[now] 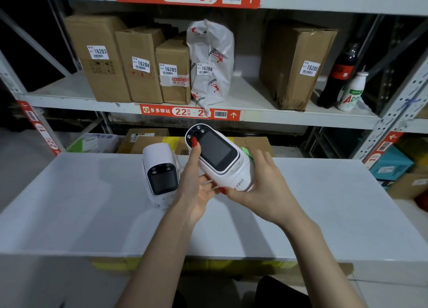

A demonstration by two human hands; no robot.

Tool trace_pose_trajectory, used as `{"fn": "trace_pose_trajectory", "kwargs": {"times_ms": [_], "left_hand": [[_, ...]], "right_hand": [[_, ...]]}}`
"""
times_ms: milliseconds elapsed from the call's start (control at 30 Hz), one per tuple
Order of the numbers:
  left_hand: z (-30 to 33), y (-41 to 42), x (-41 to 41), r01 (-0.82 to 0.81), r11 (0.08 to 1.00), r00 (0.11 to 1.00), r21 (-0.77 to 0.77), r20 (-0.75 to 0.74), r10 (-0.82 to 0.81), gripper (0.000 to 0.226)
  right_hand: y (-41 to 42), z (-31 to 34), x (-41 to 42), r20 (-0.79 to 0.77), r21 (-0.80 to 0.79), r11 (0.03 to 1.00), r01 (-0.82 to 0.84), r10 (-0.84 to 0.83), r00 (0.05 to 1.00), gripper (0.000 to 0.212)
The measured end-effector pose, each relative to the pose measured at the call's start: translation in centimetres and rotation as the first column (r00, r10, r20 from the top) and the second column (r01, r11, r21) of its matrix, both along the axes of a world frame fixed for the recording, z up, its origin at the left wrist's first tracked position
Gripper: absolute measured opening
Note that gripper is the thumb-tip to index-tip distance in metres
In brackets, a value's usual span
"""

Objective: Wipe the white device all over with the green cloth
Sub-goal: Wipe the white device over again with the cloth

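Both hands hold a white device (220,156) tilted above the worktop (81,215): left hand (196,187) grips its left side, right hand (261,187) cups its base, green cloth (246,150) peeking behind.

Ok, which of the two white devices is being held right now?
The larger-looking white device, tilted with its screen up, is held by the left hand and right hand. The second device lies untouched on the table, left of it.

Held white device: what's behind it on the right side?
A bit of green cloth peeks out behind the white device, under the right hand. The rest of the cloth is hidden.
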State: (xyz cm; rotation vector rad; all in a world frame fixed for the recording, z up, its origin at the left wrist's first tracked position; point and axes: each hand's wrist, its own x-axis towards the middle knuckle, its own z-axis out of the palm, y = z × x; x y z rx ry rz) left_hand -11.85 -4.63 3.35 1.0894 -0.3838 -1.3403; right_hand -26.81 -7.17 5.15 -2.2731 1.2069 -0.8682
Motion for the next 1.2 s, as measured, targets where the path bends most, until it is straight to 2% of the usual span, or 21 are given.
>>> {"fn": "trace_pose_trajectory", "kwargs": {"times_ms": [167, 300, 367, 467, 567, 633, 733, 867, 1067, 1200], "left_hand": [[-0.1, 0.0, -0.3, -0.012, 0.999, 0.994, 0.038, -0.108, 0.016, 0.065], [-0.1, -0.1, -0.7, -0.033, 0.997, 0.974, 0.076, -0.221, 0.049, 0.046], [0.0, -0.2, -0.8, -0.036, 0.994, 0.966, 0.103, -0.25, 0.061, 0.049], [0.0, -0.3, -1.0, -0.014, 0.992, 0.951, 0.123, -0.305, 0.051, 0.061], [0.1, -0.3, -1.5, -0.001, 0.995, 0.928, 0.096, -0.371, 0.037, 0.058], [0.1, -0.3, -1.7, 0.011, 0.997, 0.911, 0.075, -0.413, 0.021, 0.05], [0.4, -0.2, -1.9, 0.015, 0.999, 0.881, 0.034, -0.473, 0.003, 0.041], [0.7, 0.0, -2.2, 0.001, 0.999, 0.873, -0.037, -0.487, -0.019, 0.035], [0.0, -0.2, -1.6, -0.02, 0.999, 0.836, -0.043, -0.549, -0.007, 0.043], [-0.4, -0.5, -1.2, -0.028, 0.999, 0.826, -0.018, -0.564, 0.013, 0.042]], "right_hand": [[-0.2, 0.2, -0.2, 0.071, 0.111, 0.993, 0.028, -0.036, 0.997, 0.049], [-0.8, 0.1, -0.2, 0.129, -0.025, 0.992, 0.126, -0.122, 0.984, 0.034], [-1.0, 0.4, -0.4, 0.189, -0.008, 0.987, 0.16, -0.156, 0.97, 0.03], [-0.7, 1.2, -0.6, 0.345, 0.026, 0.982, 0.187, -0.185, 0.92, 0.027], [-0.6, 1.6, -0.6, 0.502, 0.076, 0.972, 0.222, -0.23, 0.834, 0.027], [-0.7, 1.5, -0.5, 0.551, 0.082, 0.967, 0.241, -0.245, 0.798, 0.023], [-0.4, 1.5, -0.3, 0.555, 0.055, 0.974, 0.222, -0.215, 0.804, 0.021], [-0.1, 1.4, 0.1, 0.489, -0.026, 0.985, 0.168, -0.134, 0.862, 0.019], [0.2, 1.8, 0.4, 0.475, 0.074, 0.997, -0.008, -0.028, 0.88, 0.018], [-0.1, 1.5, 0.2, 0.509, 0.088, 0.992, 0.089, -0.122, 0.852, 0.014]]}}
